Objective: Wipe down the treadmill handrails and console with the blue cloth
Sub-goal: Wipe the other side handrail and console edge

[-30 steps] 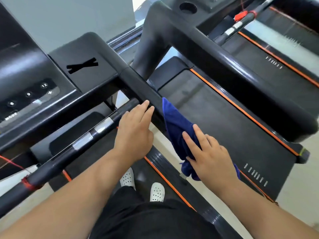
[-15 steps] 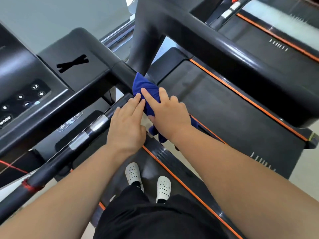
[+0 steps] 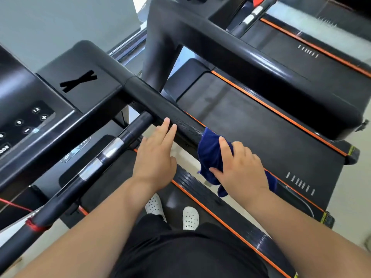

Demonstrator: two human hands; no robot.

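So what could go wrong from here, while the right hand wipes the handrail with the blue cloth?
1. The blue cloth seems to sit at the end of the handrail; a further pull might slide the right hand off it.
2. A loose corner hangs below that hand and might snag on the deck edge.
3. The console buttons are exposed; wiping them might start the belt under the white shoes.
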